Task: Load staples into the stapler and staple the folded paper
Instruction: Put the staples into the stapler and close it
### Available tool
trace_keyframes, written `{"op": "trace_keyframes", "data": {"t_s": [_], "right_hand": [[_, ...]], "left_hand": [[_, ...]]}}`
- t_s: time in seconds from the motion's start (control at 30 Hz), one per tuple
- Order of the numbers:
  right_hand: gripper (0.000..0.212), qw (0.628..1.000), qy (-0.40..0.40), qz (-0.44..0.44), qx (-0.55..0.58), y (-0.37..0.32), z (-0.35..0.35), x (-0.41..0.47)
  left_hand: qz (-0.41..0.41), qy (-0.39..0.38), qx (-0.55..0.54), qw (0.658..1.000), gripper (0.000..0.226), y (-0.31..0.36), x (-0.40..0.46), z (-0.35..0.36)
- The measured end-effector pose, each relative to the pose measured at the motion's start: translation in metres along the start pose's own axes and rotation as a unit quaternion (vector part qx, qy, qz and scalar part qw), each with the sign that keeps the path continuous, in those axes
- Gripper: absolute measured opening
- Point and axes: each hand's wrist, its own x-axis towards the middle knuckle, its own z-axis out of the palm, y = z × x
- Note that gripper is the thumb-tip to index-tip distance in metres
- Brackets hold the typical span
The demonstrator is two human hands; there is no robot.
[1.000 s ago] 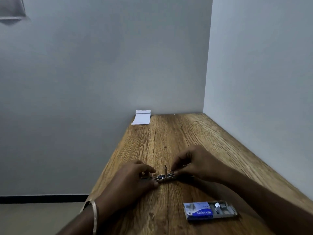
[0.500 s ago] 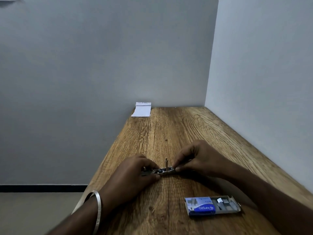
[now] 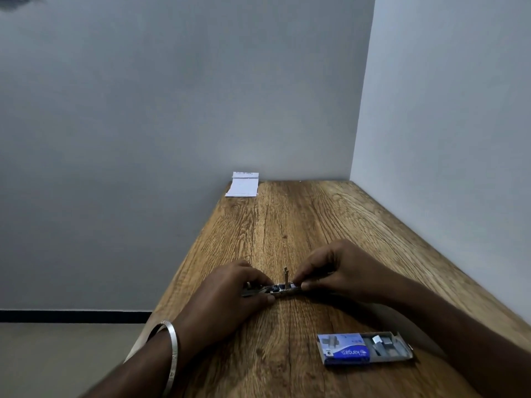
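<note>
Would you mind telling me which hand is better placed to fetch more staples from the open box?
Probably the right hand. The staple box lies on the table on the person's right, just beside the right forearm. The left hand grips the stapler from the opposite side and would have to cross over.

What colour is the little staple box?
Blue sleeve, grey tray: the small cardboard staple box, seen from the head view.

Hands [image 3: 287,282] lower in view; camera tilted up slightly
</note>
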Motion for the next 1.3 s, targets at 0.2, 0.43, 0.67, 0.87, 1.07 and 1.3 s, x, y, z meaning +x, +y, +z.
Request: {"op": "trace_keyframes", "data": {"t_s": [0.2, 0.43, 0.67, 0.87, 1.07, 1.3], "right_hand": [[0.019, 0.998, -0.031, -0.011, -0.048, 0.001, -0.001, -0.001], [0.019, 0.998, -0.034, 0.02, -0.044, 0.006, -0.013, -0.01], [0.026, 0.997, -0.044, 0.039, -0.051, 0.011, -0.021, -0.021], [0.023, 0.999, -0.011, 0.044, -0.021, 0.018, -0.028, -0.027], [0.013, 0.998, 0.044, 0.04, -0.021, 0.015, -0.028, -0.03], [0.025, 0.989, 0.068, -0.082, -0.105, -0.031, -0.007, -0.002]], "left_hand": [[0.0, -0.001, -0.004, 1.0, 0.022, -0.001, 0.0, 0.0], [-0.004, -0.001, -0.007, 1.0, 0.022, -0.002, 0.0, 0.0], [-0.009, -0.002, -0.015, 1.0, 0.019, -0.002, 0.001, 0.001], [-0.008, 0.0, -0.016, 1.0, 0.018, -0.001, 0.001, 0.0], [-0.008, -0.003, -0.016, 1.0, 0.019, -0.002, 0.0, 0.0], [-0.01, -0.005, -0.004, 1.0, 0.021, -0.002, 0.0, -0.001]]}}
